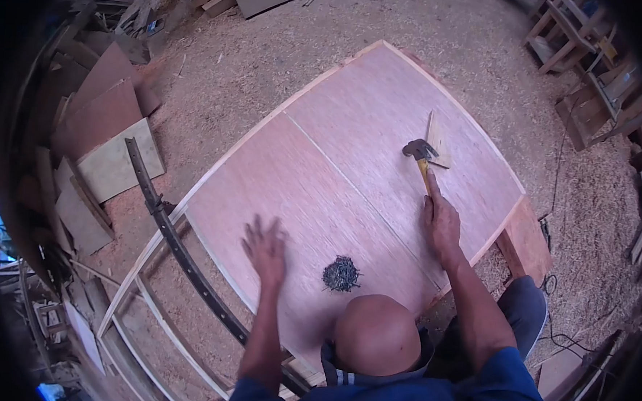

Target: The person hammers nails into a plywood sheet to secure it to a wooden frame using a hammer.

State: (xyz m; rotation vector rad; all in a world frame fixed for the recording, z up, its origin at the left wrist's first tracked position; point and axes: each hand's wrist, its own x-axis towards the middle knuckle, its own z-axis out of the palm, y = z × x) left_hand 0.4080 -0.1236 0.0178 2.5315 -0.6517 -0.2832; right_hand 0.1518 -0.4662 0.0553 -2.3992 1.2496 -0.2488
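My right hand (442,220) is wrapped round the wooden handle of a hammer (421,153), whose dark head is over the right part of a large plywood panel (323,164). Beside the hammer head lies a thin pointed piece of wood (437,138). My left hand (265,248), a little blurred, has its fingers spread over the panel near its left edge and holds nothing. Between my two arms, a pile of dark nails (341,273) rests on the panel. Lighter strips run along the panel's edges, and a thin seam crosses its middle.
A dark curved metal bar (187,262) with holes crosses the open wooden frame (157,304) at the left. Board offcuts (123,161) lie farther left. Wooden stands (565,35) are at the upper right. Shavings cover the floor (233,72); a cable runs at the lower right.
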